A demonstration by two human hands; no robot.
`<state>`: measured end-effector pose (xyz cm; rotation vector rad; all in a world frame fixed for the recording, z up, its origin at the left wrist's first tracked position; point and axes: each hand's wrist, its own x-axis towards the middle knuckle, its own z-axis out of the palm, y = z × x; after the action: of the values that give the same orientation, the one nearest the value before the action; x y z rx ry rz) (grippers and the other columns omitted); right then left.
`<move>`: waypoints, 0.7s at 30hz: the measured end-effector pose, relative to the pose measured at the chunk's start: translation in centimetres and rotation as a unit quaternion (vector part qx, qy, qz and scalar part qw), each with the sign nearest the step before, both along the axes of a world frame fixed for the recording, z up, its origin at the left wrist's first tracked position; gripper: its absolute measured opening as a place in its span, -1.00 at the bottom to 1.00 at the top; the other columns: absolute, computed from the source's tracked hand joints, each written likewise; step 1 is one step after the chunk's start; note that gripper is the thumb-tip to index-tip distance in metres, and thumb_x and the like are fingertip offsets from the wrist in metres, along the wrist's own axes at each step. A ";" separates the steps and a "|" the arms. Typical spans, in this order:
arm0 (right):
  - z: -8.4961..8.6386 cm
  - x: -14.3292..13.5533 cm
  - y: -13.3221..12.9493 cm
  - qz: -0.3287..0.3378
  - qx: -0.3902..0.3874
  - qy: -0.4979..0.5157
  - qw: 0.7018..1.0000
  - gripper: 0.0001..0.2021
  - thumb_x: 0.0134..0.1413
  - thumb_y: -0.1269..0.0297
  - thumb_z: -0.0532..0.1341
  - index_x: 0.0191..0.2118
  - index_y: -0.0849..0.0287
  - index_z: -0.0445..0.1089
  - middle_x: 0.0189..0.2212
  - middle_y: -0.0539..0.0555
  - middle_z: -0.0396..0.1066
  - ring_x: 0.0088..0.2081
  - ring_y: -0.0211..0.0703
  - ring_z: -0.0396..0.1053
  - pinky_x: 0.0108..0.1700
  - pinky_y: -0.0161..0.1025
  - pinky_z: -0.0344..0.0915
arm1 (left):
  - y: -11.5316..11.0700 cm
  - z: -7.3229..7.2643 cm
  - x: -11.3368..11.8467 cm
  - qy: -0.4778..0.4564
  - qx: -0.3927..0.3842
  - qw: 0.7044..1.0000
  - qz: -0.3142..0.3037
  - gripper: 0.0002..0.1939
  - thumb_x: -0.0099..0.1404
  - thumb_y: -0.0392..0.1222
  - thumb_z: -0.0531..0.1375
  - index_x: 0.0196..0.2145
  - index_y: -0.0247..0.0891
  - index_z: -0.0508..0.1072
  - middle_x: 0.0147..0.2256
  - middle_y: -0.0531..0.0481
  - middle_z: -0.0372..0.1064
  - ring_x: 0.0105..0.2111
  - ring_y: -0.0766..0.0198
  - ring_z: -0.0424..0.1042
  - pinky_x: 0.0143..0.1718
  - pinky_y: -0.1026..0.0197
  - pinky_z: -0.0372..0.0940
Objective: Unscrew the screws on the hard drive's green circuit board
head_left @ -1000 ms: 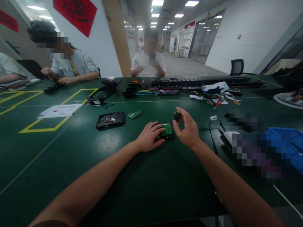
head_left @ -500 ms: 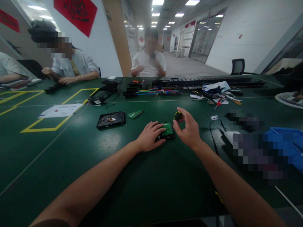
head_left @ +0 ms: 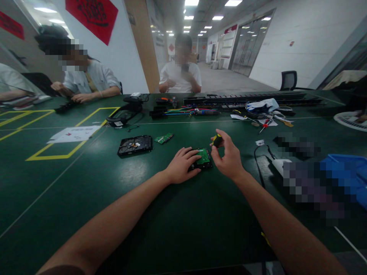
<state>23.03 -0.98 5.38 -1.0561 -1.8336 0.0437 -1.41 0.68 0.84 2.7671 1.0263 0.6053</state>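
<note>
My left hand lies over the left part of a black hard drive with a green circuit board, fingers spread across its top and the thumb along its near edge. Just right of and above the drive, my right hand holds a yellow and black screwdriver handle between thumb and fingers; its shaft cannot be made out. Left of my hands lies a second black drive, and beside it a loose green circuit board.
Across the green table are coloured cables, black strips and a red screwdriver. A headset and paper lie left, a blue container right. Two people sit opposite.
The screwdriver handle in my right hand has tilted slightly and shifted a little to the right. My left hand and the drive have stayed in place.
</note>
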 end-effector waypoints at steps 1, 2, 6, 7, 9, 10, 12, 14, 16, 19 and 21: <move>0.0 0.0 0.0 -0.002 0.002 0.000 1.000 -0.36 0.33 0.32 0.19 0.46 -0.02 0.08 0.10 0.19 0.51 -0.04 0.04 0.56 0.06 0.09 0.55 | 0.0 0.0 0.0 0.000 -0.002 1.000 0.000 -0.41 0.45 0.13 0.24 0.33 -0.09 0.35 0.40 -0.13 0.23 0.45 -0.21 0.09 0.46 -0.42 -0.01; 0.0 0.0 -0.1 -0.006 0.008 -0.001 1.000 -0.37 0.33 0.31 0.20 0.45 -0.03 0.10 0.12 0.19 0.50 -0.05 0.04 0.56 0.04 0.09 0.55 | 0.0 -0.1 0.0 -0.001 -0.003 1.000 0.000 -0.41 0.45 0.13 0.24 0.33 -0.09 0.35 0.41 -0.13 0.23 0.45 -0.21 0.09 0.45 -0.42 -0.02; 0.1 -0.1 -0.1 -0.032 0.031 -0.007 0.999 -0.42 0.31 0.27 0.26 0.39 -0.05 0.18 0.19 0.20 0.45 -0.09 0.02 0.55 -0.04 0.04 0.57 | 0.1 -0.2 -0.1 -0.003 -0.008 1.000 -0.001 -0.40 0.45 0.14 0.25 0.35 -0.06 0.33 0.41 -0.13 0.22 0.46 -0.22 0.07 0.45 -0.44 -0.02; 0.1 -0.1 -0.1 -0.034 0.033 -0.007 0.999 -0.43 0.31 0.26 0.27 0.38 -0.04 0.19 0.19 0.20 0.45 -0.10 0.01 0.55 -0.06 0.04 0.57 | 0.1 -0.2 -0.1 -0.002 -0.008 1.000 -0.001 -0.40 0.45 0.14 0.25 0.35 -0.06 0.33 0.41 -0.13 0.22 0.46 -0.22 0.07 0.45 -0.44 -0.02; 0.1 0.0 0.0 -0.036 0.036 -0.006 0.999 -0.44 0.31 0.23 0.29 0.36 -0.03 0.20 0.17 0.20 0.45 -0.11 0.01 0.55 -0.08 0.03 0.56 | 0.1 -0.2 -0.1 0.001 -0.006 1.000 -0.002 -0.39 0.45 0.14 0.24 0.35 -0.07 0.33 0.41 -0.13 0.22 0.47 -0.22 0.06 0.46 -0.43 -0.03; 0.1 0.0 0.0 -0.038 0.038 -0.005 0.999 -0.45 0.31 0.22 0.29 0.35 -0.02 0.21 0.16 0.20 0.46 -0.11 0.01 0.55 -0.09 0.03 0.56 | 0.1 -0.2 -0.1 0.002 -0.005 1.000 -0.002 -0.39 0.45 0.14 0.24 0.35 -0.07 0.33 0.41 -0.13 0.22 0.47 -0.21 0.06 0.46 -0.42 -0.03; 0.2 0.0 -0.1 -0.040 0.041 -0.005 0.998 -0.47 0.32 0.20 0.30 0.34 -0.01 0.22 0.13 0.20 0.47 -0.12 0.00 0.54 -0.09 0.02 0.55 | 0.1 -0.1 -0.1 0.003 -0.004 1.000 0.000 -0.39 0.45 0.14 0.25 0.35 -0.07 0.33 0.41 -0.13 0.21 0.46 -0.22 0.06 0.46 -0.42 -0.03; 0.4 0.0 -0.1 -0.038 0.043 -0.004 0.998 -0.50 0.34 0.18 0.29 0.33 -0.02 0.23 0.10 0.18 0.49 -0.11 0.01 0.53 -0.07 0.03 0.54 | 0.1 -0.1 0.0 0.004 -0.005 1.000 -0.001 -0.40 0.45 0.14 0.24 0.35 -0.08 0.34 0.41 -0.13 0.22 0.46 -0.22 0.07 0.46 -0.42 -0.02; 0.6 -0.1 -0.2 -0.037 0.051 -0.006 0.998 -0.52 0.36 0.19 0.28 0.33 -0.03 0.25 0.07 0.17 0.49 -0.10 0.02 0.52 -0.04 0.06 0.53 | 0.0 0.0 0.0 0.002 -0.004 1.000 -0.001 -0.41 0.45 0.13 0.24 0.34 -0.08 0.34 0.41 -0.13 0.22 0.46 -0.21 0.07 0.46 -0.41 -0.02; 0.8 -0.1 -0.2 -0.035 0.062 -0.014 0.997 -0.51 0.38 0.23 0.24 0.35 -0.05 0.24 0.03 0.16 0.48 -0.10 0.02 0.51 -0.02 0.09 0.53 | 0.0 0.0 0.0 0.000 -0.002 1.000 0.000 -0.41 0.46 0.13 0.24 0.34 -0.09 0.34 0.41 -0.13 0.22 0.46 -0.21 0.08 0.46 -0.40 -0.02; 0.7 -0.1 -0.2 -0.033 0.059 -0.013 0.998 -0.48 0.39 0.23 0.23 0.39 -0.07 0.20 0.03 0.16 0.48 -0.12 0.02 0.51 -0.03 0.09 0.54 | -0.1 0.1 0.0 0.002 -0.001 1.000 0.001 -0.41 0.46 0.14 0.23 0.34 -0.11 0.34 0.41 -0.13 0.22 0.45 -0.21 0.08 0.46 -0.40 -0.02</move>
<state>22.91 -1.18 6.11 -1.0379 -1.8008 -0.1180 -1.44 0.61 0.95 2.7677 1.0289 0.5976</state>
